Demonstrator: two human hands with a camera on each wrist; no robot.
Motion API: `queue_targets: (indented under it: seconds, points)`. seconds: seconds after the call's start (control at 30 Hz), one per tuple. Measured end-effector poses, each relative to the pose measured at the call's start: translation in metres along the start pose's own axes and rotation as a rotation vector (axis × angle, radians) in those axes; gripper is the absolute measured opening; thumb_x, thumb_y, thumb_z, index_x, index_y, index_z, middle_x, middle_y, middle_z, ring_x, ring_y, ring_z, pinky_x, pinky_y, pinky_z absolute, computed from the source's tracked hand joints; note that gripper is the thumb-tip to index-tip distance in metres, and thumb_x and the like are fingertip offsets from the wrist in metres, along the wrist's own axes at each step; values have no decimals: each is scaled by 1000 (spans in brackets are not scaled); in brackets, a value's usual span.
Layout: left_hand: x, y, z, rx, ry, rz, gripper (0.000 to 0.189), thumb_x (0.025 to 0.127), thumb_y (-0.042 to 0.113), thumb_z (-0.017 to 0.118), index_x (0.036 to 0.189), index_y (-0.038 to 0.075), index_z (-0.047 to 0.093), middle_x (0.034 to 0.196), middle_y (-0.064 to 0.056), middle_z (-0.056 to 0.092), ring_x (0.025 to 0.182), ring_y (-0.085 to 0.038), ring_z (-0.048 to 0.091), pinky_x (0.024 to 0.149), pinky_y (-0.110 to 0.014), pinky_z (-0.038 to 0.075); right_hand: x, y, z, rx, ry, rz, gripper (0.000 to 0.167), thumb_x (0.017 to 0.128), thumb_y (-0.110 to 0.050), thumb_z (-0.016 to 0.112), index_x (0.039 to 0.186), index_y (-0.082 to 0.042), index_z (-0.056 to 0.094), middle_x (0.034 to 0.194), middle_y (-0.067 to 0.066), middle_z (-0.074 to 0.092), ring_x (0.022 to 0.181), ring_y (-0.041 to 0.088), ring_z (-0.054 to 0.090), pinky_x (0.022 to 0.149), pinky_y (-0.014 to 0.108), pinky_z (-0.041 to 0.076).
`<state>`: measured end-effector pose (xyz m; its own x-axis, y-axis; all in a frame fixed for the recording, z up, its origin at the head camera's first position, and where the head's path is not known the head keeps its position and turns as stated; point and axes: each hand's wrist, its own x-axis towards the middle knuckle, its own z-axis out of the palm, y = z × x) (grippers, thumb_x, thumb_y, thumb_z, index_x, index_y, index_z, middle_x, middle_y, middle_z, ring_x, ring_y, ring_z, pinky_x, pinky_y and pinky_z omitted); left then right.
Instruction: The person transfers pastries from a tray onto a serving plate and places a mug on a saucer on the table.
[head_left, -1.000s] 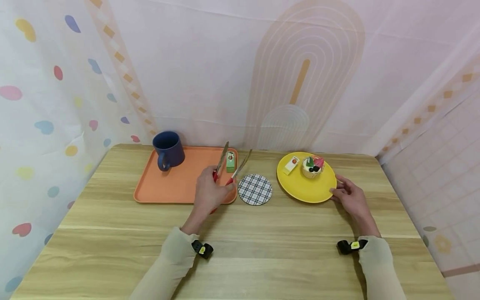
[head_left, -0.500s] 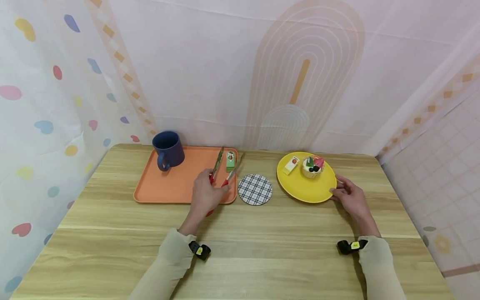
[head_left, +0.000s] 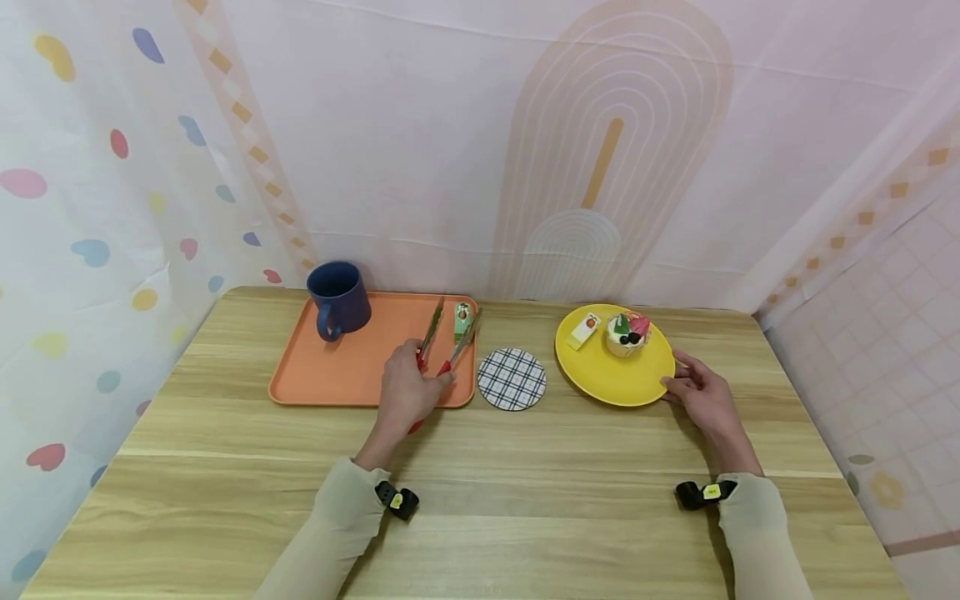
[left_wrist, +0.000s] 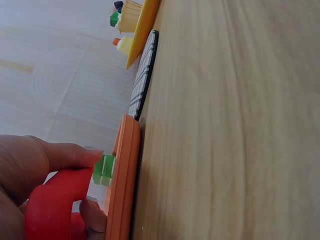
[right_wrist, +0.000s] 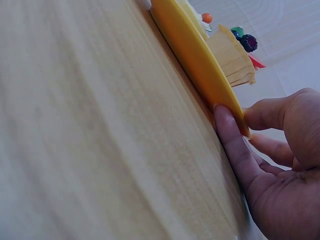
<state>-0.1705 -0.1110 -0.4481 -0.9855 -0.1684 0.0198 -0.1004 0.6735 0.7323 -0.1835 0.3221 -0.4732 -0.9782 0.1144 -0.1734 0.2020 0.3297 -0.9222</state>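
Observation:
My left hand point(head_left: 405, 387) grips a pair of tongs point(left_wrist: 52, 202) with red handles and metal arms. Spread apart, the arms point away from me, one on each side of a small green cake slice point(head_left: 461, 314). That slice lies at the right end of an orange tray point(head_left: 322, 379). On the right, my right hand point(head_left: 705, 402) pinches the near right rim of a yellow plate point(head_left: 615, 385), thumb and fingers on opposite faces in the right wrist view. The plate bears a pale cake slice point(head_left: 582, 332) and a cupcake point(head_left: 624, 337) topped with cream and berries.
A dark blue mug point(head_left: 341, 302) stands at the tray's back left, its handle towards me. Between tray and plate lies a round plaid coaster point(head_left: 512, 379). A patterned curtain point(head_left: 420, 167) hangs along the back edge of the wooden table point(head_left: 540, 500).
My left hand has drawn left and slightly towards me with the tongs. Their tips have come lower and a little closer together around the green slice. The right hand and plate have stayed put.

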Motion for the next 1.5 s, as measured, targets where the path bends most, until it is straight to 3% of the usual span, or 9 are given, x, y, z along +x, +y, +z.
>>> queue_targets:
  seconds: [0.43,0.97,1.5]
  points:
    - [4,-1,-2,31,-5,-18,65,82,23,85,134,-2,54,97,-15,56,84,-30,52,61,-33,36,-1,0,0,6,6,1,64,103,-6,57,160,-7,31,134,18,51,90,-7,62,82,18,58]
    - [7,-4,-2,44,-32,10,56,83,20,85,127,-1,57,95,-15,56,82,-29,52,60,-33,37,-1,2,-1,1,7,8,63,103,-7,58,161,-7,31,138,21,50,90,-7,62,82,18,57]
    - [14,-7,-3,59,-65,26,47,86,16,79,127,2,60,101,-17,64,80,-28,58,60,-30,42,1,2,-1,25,9,0,64,102,-6,59,160,-6,33,128,12,54,89,-7,63,81,18,58]
